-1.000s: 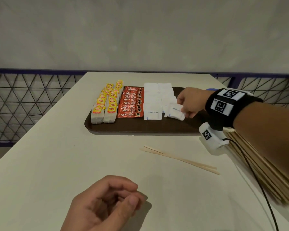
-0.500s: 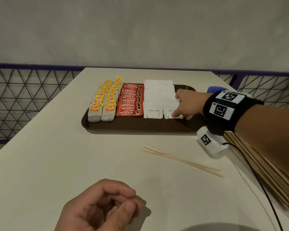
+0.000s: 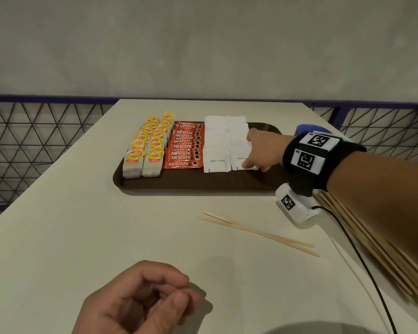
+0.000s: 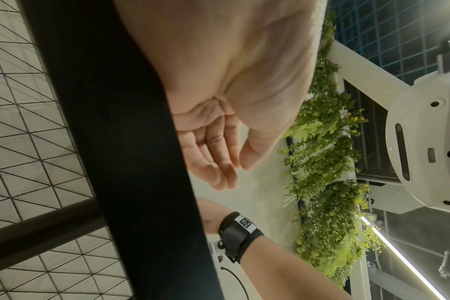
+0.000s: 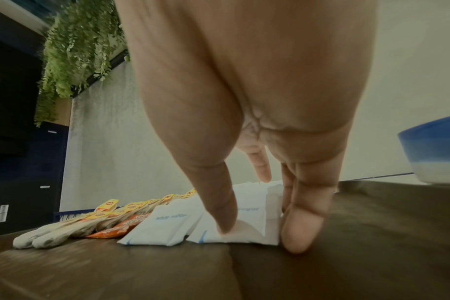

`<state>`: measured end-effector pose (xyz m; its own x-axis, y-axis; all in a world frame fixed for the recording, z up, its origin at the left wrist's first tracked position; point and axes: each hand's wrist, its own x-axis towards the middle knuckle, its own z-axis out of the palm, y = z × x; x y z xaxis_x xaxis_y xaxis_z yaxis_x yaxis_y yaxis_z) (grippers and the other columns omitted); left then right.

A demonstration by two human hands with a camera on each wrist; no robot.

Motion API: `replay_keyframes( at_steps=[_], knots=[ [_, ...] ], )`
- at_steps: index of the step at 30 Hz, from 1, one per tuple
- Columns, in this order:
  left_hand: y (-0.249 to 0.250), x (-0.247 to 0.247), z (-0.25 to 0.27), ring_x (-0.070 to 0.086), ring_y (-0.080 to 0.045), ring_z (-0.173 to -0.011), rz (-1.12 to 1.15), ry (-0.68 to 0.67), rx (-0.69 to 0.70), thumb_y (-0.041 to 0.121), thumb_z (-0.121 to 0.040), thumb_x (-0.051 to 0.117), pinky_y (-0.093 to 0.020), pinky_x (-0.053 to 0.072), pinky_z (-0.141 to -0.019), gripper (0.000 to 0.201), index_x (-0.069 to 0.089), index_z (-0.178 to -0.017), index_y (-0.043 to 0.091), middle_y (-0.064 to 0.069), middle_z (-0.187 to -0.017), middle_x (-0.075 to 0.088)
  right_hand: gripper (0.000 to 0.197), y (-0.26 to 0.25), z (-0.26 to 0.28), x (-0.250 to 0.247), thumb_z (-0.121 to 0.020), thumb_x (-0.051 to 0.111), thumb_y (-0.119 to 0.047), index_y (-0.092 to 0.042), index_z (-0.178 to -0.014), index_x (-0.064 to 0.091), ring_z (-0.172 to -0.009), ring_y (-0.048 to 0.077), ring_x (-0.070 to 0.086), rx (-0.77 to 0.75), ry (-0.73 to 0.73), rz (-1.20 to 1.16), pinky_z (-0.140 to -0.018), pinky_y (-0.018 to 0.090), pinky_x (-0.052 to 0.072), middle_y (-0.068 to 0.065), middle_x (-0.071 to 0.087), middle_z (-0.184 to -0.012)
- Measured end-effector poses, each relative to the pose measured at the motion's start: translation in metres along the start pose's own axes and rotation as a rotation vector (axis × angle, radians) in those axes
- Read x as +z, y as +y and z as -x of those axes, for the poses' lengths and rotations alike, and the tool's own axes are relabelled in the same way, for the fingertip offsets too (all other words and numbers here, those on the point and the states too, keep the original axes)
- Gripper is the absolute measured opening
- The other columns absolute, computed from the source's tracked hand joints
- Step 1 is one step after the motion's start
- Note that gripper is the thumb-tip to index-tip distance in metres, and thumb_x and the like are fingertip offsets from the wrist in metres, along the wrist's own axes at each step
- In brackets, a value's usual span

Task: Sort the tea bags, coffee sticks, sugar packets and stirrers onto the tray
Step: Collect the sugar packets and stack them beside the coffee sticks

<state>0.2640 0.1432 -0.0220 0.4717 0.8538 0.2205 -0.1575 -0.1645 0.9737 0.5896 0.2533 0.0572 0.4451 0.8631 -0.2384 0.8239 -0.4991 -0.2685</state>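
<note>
A brown tray (image 3: 191, 185) carries two rows of yellow-tagged tea bags (image 3: 150, 150), a row of red coffee sticks (image 3: 186, 150) and two rows of white sugar packets (image 3: 216, 145). My right hand (image 3: 250, 165) rests on the front packet of the right sugar row (image 3: 238, 160). In the right wrist view the thumb (image 5: 218, 203) presses that packet (image 5: 249, 221) flat while a straight finger (image 5: 303, 223) touches its right edge. Two loose wooden stirrers (image 3: 256, 232) lie on the table in front of the tray. My left hand (image 3: 174, 292) lies near the front edge, loosely curled and holding nothing.
A big pile of stirrers (image 3: 372, 244) lies under my right forearm at the table's right edge. A blue bowl (image 3: 307, 128) stands just right of the tray. The tray's right part (image 5: 372, 243) is bare. A wire-mesh railing (image 3: 34, 153) runs behind the table.
My right hand has lowered the tilted sugar packet it was holding and now presses it flat at the front of the right sugar row. The left hand has stayed put.
</note>
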Motion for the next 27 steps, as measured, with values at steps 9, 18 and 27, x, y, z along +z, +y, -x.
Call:
replay_keyframes(
  at_steps=[9,18,27],
  knots=[
    [-0.003,-0.001,0.0,0.065,-0.026,-0.049,0.007,-0.004,0.005,0.068,-0.044,0.09,-0.017,0.052,-0.054,0.059,0.076,-0.068,0.016,-0.024,-0.061,0.069,0.058,0.0,0.004,-0.001,-0.091,0.075,-0.021,-0.009,-0.136,0.041,-0.087,0.029,0.075,0.034,-0.043,0.016,-0.083,0.043,0.064,0.011,0.068,-0.102],
    [-0.007,0.0,-0.005,0.068,-0.021,-0.051,-0.033,-0.012,0.02,0.077,-0.046,0.084,-0.014,0.052,-0.056,0.058,0.076,-0.067,0.024,-0.017,-0.063,0.073,0.051,0.0,0.004,-0.003,-0.093,0.073,-0.02,-0.007,-0.133,0.043,-0.089,0.029,0.073,0.054,-0.05,-0.124,-0.08,0.039,0.064,0.01,0.063,-0.101],
    [-0.014,-0.015,-0.012,0.068,-0.032,-0.063,0.059,-0.172,-0.138,0.06,-0.043,0.097,-0.02,0.056,-0.064,0.062,0.079,-0.075,0.011,-0.035,-0.074,0.07,0.025,0.005,-0.007,-0.009,-0.094,0.068,-0.009,-0.007,-0.113,0.052,-0.097,0.029,0.067,0.164,-0.005,-0.439,-0.085,0.039,0.062,0.013,0.058,-0.104]
  ],
)
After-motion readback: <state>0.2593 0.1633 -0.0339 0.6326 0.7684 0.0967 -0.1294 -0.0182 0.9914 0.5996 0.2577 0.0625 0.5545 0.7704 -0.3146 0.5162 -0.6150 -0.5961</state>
